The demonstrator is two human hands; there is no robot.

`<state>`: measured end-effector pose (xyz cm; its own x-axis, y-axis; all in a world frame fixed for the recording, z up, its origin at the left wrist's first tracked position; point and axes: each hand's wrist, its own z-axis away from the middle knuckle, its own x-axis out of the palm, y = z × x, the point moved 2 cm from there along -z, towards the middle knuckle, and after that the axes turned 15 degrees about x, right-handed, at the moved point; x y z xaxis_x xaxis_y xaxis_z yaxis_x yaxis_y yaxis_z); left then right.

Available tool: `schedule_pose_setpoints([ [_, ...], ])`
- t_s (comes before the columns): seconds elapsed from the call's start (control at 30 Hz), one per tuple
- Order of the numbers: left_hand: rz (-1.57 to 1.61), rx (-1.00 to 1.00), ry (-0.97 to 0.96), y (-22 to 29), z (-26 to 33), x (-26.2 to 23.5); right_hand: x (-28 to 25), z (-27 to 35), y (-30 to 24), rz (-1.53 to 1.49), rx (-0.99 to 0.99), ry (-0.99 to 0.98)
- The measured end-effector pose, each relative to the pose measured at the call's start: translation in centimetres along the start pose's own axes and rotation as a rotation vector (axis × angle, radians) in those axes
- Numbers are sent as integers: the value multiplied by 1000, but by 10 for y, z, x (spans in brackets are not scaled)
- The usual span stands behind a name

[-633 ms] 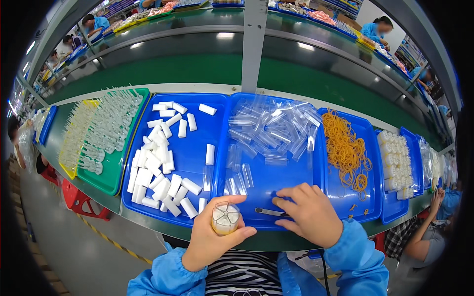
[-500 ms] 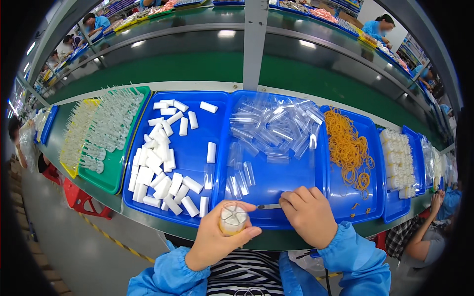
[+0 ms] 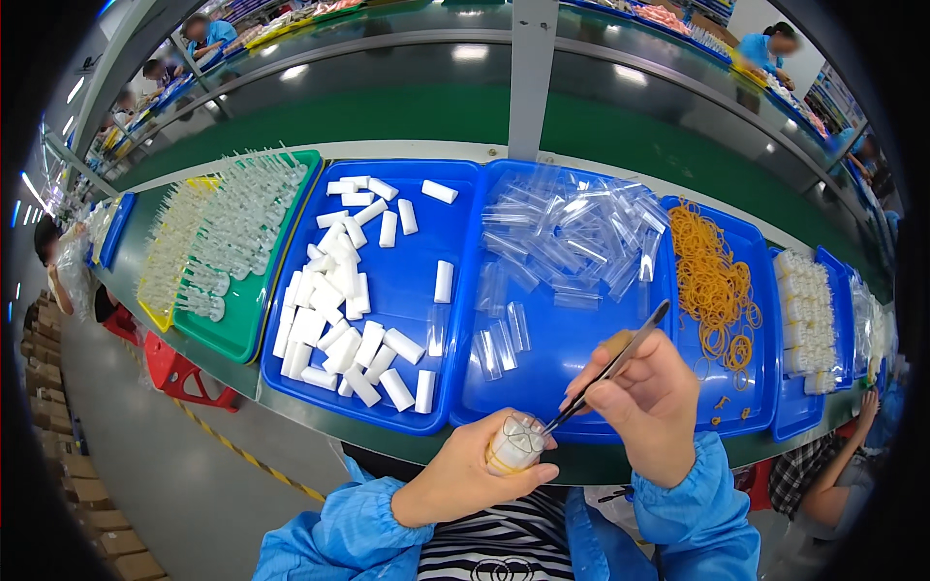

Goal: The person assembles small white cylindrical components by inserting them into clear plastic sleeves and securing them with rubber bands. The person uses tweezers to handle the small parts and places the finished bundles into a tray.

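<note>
Gripping the bundle (image 3: 517,447) in the left hand (image 3: 457,477) with fingers curled around its sides, slightly tilted, at the near edge of the blue tray (image 3: 601,334) of clear tubes (image 3: 572,232). Pinching the tweezers (image 3: 628,351) in the right hand (image 3: 653,402) between thumb and fingers, with tips at the bundle's top. Working between white rolls (image 3: 334,300) on the left and yellow bands (image 3: 710,281) on the right.

Red stool (image 3: 169,360), left; cardboard boxes (image 3: 89,492), stacked, far left; yellow-and-black tape (image 3: 242,451) along floor (image 3: 208,479); grey metal post (image 3: 534,87), upright, top centre; person in blue (image 3: 759,50), upper right.
</note>
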<state>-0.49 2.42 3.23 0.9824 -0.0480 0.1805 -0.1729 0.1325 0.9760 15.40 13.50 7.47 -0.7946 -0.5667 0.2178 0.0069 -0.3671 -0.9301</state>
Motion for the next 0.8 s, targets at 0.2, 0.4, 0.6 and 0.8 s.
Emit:
schedule_pose_setpoints([
  [0.2, -22, 8, -57, -3, 0, 1, -2, -1, 8, 93, 13, -94],
  [0.4, -18, 19, -76, -9, -1, 4, -4, -1, 12, 143, -10, -155],
  [0.6, 313, -267, -111, -8, 0, 6, 2, 11, 4, 674, -200, -140],
  [0.8, 334, -233, -86, -9, 0, 10, 1, 14, 9, 423, -218, -63],
])
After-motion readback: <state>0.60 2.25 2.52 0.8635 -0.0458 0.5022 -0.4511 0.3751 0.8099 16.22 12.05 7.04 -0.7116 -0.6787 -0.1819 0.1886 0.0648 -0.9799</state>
